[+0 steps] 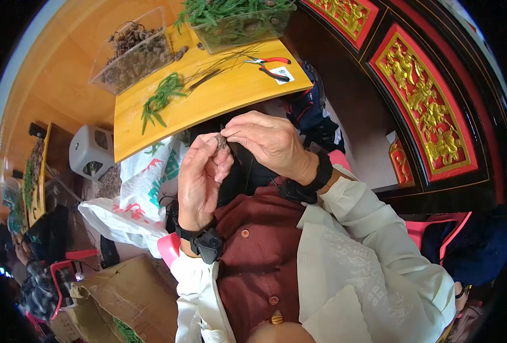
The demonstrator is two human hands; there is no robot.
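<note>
Along the near edge of the yellow table [236,94], a bare strip is left, over which a hand could be passed. It is narrowed on the left by the green sprig [163,102] and on the right by the red-handled pliers [275,60]. Farther back, the way is crossed by thin dark wires [205,79] and blocked by two clear boxes, one with brown cones [144,57], one with greenery [230,12].

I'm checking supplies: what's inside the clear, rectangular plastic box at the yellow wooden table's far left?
The box holds a heap of brown, scaly, cone-like pieces, with thin dark strands among those on top. Whatever lies in the heap's middle is covered.
</note>
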